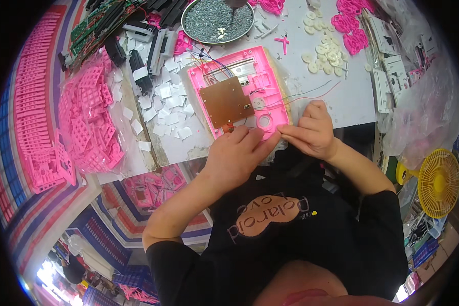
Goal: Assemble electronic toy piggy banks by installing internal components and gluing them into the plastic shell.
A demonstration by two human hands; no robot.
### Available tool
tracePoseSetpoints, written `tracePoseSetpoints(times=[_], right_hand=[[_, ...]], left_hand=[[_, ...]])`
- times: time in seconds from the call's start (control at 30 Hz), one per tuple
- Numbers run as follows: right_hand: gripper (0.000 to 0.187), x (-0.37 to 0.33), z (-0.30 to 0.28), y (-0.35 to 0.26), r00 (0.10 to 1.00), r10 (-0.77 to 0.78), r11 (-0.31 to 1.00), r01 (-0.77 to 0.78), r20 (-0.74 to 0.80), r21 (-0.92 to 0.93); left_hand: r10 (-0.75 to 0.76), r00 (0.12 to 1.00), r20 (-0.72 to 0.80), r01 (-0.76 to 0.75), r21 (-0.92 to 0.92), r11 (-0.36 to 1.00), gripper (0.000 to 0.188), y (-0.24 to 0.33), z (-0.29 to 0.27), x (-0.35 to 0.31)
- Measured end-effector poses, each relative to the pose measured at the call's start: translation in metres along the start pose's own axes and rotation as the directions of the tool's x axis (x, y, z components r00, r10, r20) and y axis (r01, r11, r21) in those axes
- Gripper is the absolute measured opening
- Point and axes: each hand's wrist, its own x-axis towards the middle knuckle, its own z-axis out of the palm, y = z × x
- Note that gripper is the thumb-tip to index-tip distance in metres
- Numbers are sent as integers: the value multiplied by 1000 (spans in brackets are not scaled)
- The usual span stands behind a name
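A pink plastic housing (270, 81) lies open side up on the table before me, tilted slightly. Inside it sit a brown circuit board (227, 102), a silvery strip and several thin coloured wires; two trail out past the right edge. My left hand (237, 153) curls over the near edge of the housing, its fingers closed on that edge below the board. At the near right corner my right hand (311, 130) is closed in a pinch, thumb and forefinger meeting close to the left thumb. Whatever lies between those fingertips is too small to tell.
A round metal tray of screws (217, 20) stands beyond the housing. White square pieces (166, 104) and a bag of pink grids (89, 112) lie left. Cream discs (329, 53) and pink coils (347, 25) lie right. A yellow fan (438, 176) stands at lower right.
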Motion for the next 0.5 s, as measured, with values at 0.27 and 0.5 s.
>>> tracePoseSetpoints(times=[0.27, 0.5], right_hand=[[15, 71, -56, -16, 688, 150, 989, -94, 710, -117], [21, 154, 34, 11, 937, 308, 920, -247, 168, -305]], left_hand=[[-26, 988, 155, 10, 105, 994, 57, 8, -3, 4], [-58, 989, 138, 59, -3, 998, 48, 9, -3, 4]])
